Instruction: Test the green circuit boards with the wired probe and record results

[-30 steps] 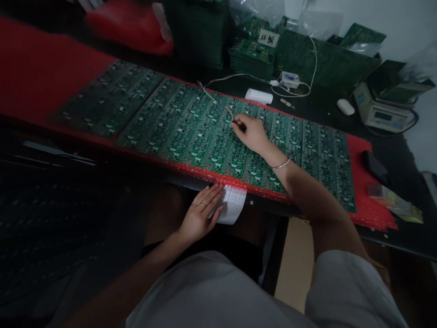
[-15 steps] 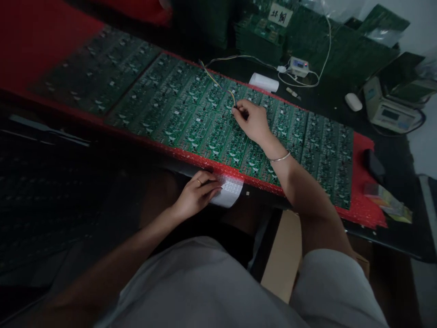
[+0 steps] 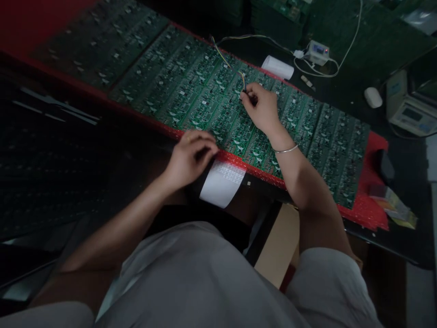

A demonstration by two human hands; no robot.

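My right hand (image 3: 261,107) pinches the dark end of a thin multicoloured cable (image 3: 243,78) over the middle of the green circuit board panels (image 3: 191,107). My left hand (image 3: 191,157) hovers by the panels' front edge, thumb and forefinger pressed together. It is slightly blurred, and whatever its fingertips hold is too small to make out. Just right of it, a white label sheet (image 3: 220,187) with rows of small labels hangs over the front edge of the red wrap (image 3: 262,175) that lies under the panels.
The cable runs back to a small white box (image 3: 318,52) with a lit display. Near it lie a white roll (image 3: 278,67) and a computer mouse (image 3: 373,97). A beige instrument (image 3: 409,107) stands at the right. An open cardboard box (image 3: 278,243) sits below the table edge.
My left hand has left the label sheet and moved up to the panels' front edge. The sheet now hangs free. My right hand keeps its pinch on the cable end. The view has shifted slightly.
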